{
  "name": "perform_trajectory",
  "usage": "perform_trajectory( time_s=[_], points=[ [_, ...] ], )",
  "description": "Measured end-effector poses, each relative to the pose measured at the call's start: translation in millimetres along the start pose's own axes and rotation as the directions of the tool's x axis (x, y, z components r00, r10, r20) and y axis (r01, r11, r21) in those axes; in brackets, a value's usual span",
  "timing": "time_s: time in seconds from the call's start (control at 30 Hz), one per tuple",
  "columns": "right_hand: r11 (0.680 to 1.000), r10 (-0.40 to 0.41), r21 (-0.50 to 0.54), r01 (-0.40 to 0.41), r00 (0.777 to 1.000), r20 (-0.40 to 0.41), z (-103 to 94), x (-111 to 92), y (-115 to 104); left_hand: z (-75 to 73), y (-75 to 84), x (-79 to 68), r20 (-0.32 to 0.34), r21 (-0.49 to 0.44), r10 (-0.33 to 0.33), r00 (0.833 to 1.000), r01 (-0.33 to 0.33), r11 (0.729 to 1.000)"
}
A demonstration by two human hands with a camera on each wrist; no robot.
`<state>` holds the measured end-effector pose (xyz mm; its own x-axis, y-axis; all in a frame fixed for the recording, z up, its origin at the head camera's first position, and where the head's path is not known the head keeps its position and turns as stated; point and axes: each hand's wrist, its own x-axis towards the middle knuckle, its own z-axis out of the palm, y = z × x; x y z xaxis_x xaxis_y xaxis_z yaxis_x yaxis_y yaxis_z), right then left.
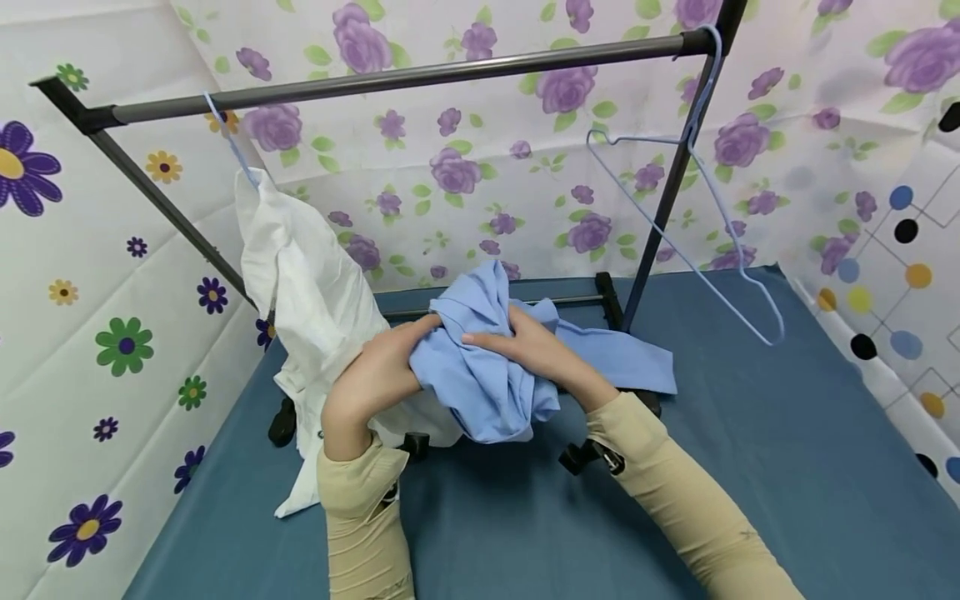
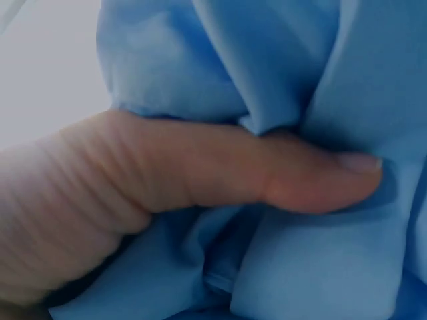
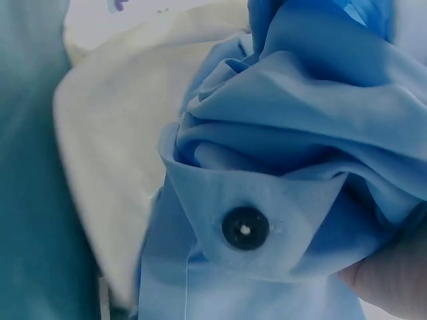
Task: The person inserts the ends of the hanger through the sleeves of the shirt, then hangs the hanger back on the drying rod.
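A person's left hand [image 1: 382,367] and right hand [image 1: 543,346] clutch a bunched light-blue shirt [image 1: 480,375] at mid-frame, apparently sorting its folds, the next move likely calling for opening it toward the upper-right hanger [image 1: 678,247].

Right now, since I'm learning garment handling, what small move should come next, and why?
Probably ease the right hand away from the left hand to open out the blue garment: it is bunched between both hands, folds hiding its full shape, and the hanger on the right hangs bare.
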<state>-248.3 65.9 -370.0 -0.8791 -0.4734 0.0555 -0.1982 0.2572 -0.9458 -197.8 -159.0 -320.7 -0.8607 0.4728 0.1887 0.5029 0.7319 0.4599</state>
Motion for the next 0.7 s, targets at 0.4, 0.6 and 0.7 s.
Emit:
perform_trajectory(
  time_s=[0.4, 0.6, 0.7],
  points=[
    [0.996, -0.083, 0.030, 0.083, 0.996, -0.031, -32.6, -18, -70, -24.5, 40.0, -0.1, -0.276, 0.093, 0.088, 0.957, -0.065, 0.994],
    [0.981, -0.183, 0.053, 0.185, 0.982, -0.043, -52.5, -43, -110, -34.7, 63.0, 14.3, -0.387, 0.061, 0.292, 0.875, -0.292, 0.954],
    [0.980, -0.188, 0.053, 0.190, 0.982, -0.025, -62.8, -49, -113, -39.5, 77.7, 18.6, -0.439, 0.000, 0.414, 0.797, -0.461, 0.887]
  ],
)
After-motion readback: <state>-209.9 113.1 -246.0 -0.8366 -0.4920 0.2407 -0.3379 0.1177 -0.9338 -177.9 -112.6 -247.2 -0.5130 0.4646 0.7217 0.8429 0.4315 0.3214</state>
